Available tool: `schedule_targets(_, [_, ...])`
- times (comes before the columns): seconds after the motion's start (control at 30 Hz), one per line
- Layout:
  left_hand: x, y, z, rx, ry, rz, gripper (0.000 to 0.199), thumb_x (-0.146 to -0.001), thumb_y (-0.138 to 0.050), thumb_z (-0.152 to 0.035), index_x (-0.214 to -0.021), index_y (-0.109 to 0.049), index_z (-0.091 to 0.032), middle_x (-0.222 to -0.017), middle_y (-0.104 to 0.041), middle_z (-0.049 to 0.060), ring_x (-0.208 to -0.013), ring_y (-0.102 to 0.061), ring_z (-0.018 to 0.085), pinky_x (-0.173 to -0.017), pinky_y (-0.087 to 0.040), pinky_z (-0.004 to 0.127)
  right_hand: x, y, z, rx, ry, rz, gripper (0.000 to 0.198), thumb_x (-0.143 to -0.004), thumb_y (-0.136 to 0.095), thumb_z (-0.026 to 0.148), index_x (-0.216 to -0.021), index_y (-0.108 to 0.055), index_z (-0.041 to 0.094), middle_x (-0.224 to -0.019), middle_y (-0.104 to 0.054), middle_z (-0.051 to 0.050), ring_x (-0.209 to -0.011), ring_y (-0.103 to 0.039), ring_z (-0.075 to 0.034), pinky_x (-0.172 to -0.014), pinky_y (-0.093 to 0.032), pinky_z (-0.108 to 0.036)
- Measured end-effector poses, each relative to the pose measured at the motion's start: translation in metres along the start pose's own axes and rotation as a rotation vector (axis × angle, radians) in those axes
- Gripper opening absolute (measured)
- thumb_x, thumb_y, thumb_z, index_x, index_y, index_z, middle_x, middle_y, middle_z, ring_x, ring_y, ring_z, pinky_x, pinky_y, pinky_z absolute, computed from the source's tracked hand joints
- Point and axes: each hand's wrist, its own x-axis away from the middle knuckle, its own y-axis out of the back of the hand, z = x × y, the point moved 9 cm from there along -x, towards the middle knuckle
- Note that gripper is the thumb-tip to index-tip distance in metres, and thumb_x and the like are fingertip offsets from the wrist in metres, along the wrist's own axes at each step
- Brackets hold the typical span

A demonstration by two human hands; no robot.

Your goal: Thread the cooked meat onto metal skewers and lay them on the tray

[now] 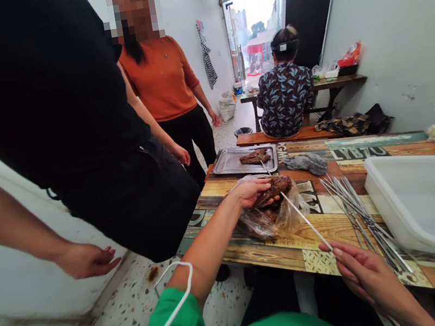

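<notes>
As L hand (254,191), w/ fingers curled, clasps lumpy dark-brown meat (281,186) over a crumpled clear plastic bag (258,224), prob. for steadiness, R hand (361,267), right of bag, pinches a slim silver metal skewer (307,220), prob. for control.

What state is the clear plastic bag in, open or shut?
The plastic bag is open: dark brown pieces show uncovered at its mouth, and the left hand holds one there.

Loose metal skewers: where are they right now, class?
In the head view, the loose metal skewers lie right of centre on the table, between the clear plastic bag and the white plastic tub.
</notes>
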Motion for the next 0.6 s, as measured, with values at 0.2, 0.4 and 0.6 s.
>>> schedule_targets(0.2, [0.0004, -0.0024, -0.0006, -0.013, -0.005, -0.001, 0.039, -0.083, -0.059, -0.005, -0.121, -0.057, -0.012, -0.087, -0.072, 0.013, -0.071, -0.072, 0.025, -0.055, -0.056, 0.03, -0.002, -0.0012, 0.0007, -0.023, 0.026, -0.013, 0.063, -0.073, -0.07, 0.058, -0.114, -0.064, 0.01, -0.048, -0.029, 0.012, -0.035, -0.017, 0.0, -0.035, -0.009, -0.016])
schedule_targets(0.4, [-0.0002, -0.002, 0.002, -0.036, 0.009, 0.006, 0.038, -0.084, -0.059, -0.005, -0.121, -0.056, -0.012, -0.09, -0.072, 0.013, -0.072, -0.072, 0.023, -0.058, -0.056, 0.03, -0.0065, 0.0, -0.0023, -0.036, 0.024, -0.015, 0.064, -0.071, -0.071, 0.059, -0.111, -0.065, 0.01, -0.047, -0.027, 0.013, -0.035, -0.017, 0.0, -0.036, -0.008, -0.016])
schedule_targets(0.6, [-0.001, -0.0037, 0.003, -0.033, 0.008, 0.019, 0.039, -0.083, -0.062, -0.008, -0.12, -0.055, -0.012, -0.088, -0.072, 0.012, -0.072, -0.072, 0.022, -0.059, -0.057, 0.029, -0.0085, -0.0025, -0.0017, -0.091, 0.055, -0.015, 0.055, -0.073, -0.073, 0.054, -0.107, -0.066, 0.011, -0.048, -0.029, 0.012, -0.034, -0.018, 0.001, -0.036, -0.009, -0.015])
